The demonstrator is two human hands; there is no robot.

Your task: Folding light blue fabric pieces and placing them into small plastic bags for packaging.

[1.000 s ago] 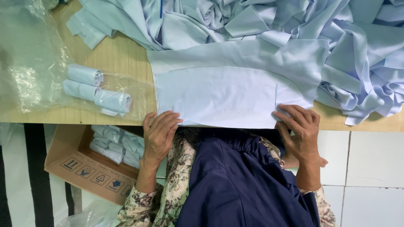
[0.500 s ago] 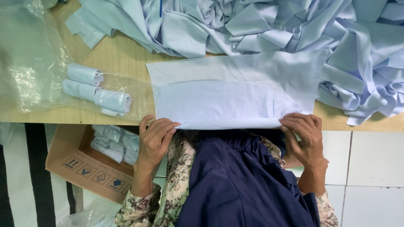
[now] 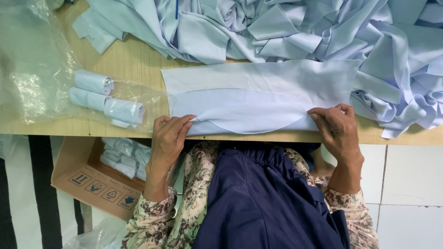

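Both hands' fingers pinch the pale blue cloth piece, flat, smooth, near edge folded.

view: 1 camera, worn on your head | facing: steeply down over the wooden table edge and your lap | range: close, your left hand and right hand low in frame | beyond your fingers: pale blue cloth | shared: none, single view
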